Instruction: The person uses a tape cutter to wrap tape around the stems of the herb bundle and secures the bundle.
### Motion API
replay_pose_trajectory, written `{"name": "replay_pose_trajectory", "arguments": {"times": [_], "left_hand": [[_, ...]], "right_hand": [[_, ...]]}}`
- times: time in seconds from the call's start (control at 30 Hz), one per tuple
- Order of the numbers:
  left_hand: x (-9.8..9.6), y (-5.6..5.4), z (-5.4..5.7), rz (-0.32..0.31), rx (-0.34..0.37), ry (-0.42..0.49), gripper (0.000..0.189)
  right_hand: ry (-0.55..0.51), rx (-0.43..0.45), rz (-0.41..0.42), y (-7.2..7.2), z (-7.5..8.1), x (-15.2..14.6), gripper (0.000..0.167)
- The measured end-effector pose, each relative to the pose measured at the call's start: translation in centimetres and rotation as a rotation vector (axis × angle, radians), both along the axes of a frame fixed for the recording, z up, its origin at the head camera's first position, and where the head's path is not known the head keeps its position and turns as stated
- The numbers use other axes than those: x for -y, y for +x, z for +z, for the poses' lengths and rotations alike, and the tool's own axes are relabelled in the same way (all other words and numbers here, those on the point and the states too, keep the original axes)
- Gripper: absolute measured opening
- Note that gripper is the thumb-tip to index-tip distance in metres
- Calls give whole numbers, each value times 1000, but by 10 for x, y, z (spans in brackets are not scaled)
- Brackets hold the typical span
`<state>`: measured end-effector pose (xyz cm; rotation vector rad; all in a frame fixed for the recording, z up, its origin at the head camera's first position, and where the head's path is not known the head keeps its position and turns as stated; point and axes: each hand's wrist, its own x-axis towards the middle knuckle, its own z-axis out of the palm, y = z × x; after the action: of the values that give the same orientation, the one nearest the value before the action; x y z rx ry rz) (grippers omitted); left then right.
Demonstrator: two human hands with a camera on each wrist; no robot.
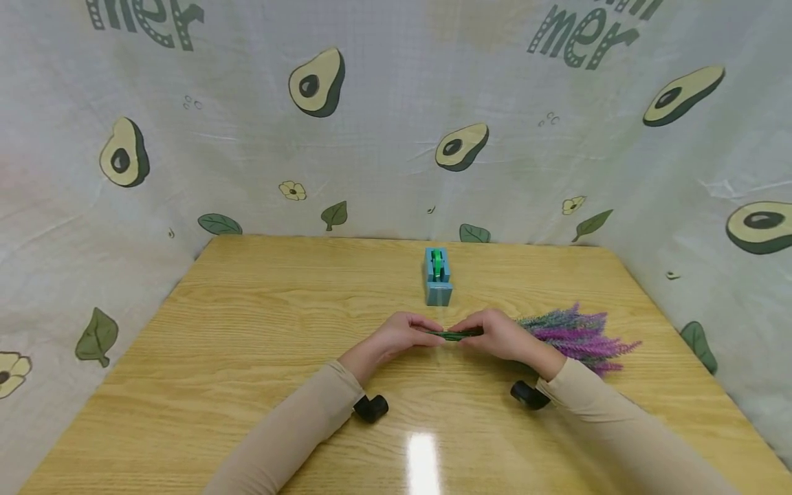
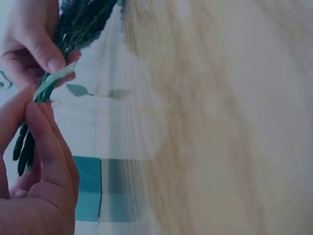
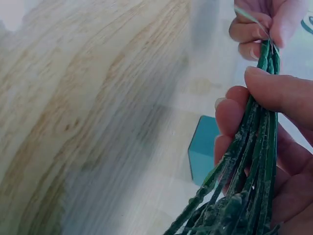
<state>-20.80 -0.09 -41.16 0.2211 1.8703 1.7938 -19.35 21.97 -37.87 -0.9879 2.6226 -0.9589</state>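
Observation:
A bunch of purple lavender sprigs (image 1: 581, 337) lies sideways over the right part of the table, its flower heads pointing right. My right hand (image 1: 498, 335) grips the green stems (image 3: 259, 132) between thumb and fingers. Closer to the cut ends, my left hand (image 1: 405, 331) pinches the same bundle. A pale green strip of tape (image 2: 57, 77) crosses the stems between the two hands, one end sticking out free. Below the left fingers the stem ends poke out in the left wrist view.
Behind the hands stands a blue tape dispenser (image 1: 438, 294) with a green roll (image 1: 437, 262). Black wrist cameras hang under both sleeves, the left camera (image 1: 372, 409) and the right camera (image 1: 529, 394). A printed cloth (image 1: 383, 151) borders the wooden table (image 1: 278, 295).

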Motion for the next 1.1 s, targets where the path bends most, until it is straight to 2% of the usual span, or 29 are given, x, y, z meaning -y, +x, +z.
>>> {"name": "replay_pose_trajectory", "arguments": {"times": [0.1, 0.27, 0.5, 0.7, 0.83, 0.93, 1.0, 1.1], "left_hand": [[-3, 0, -2, 18, -44, -17, 24], [-4, 0, -3, 31, -57, 24, 26], [-3, 2, 0, 47, -125, -68, 22], [-1, 3, -1, 28, -118, -72, 24], [1, 3, 0, 27, -111, -66, 40], [2, 3, 1, 39, -87, -101, 50], [3, 3, 3, 34, -63, -133, 51], [5, 2, 4, 6, -18, -113, 44]], "right_hand": [[1, -31, 2, 1, 2, 2, 24], [0, -49, -4, 3, 4, 3, 24], [-21, -44, -17, 3, 6, 5, 24], [-20, -35, -33, 3, 9, 6, 24], [-11, -35, -36, 3, 9, 6, 24], [-2, -40, -36, 3, 8, 6, 24], [3, -43, -32, 3, 8, 5, 24], [6, -46, -26, 2, 7, 5, 24]]}}
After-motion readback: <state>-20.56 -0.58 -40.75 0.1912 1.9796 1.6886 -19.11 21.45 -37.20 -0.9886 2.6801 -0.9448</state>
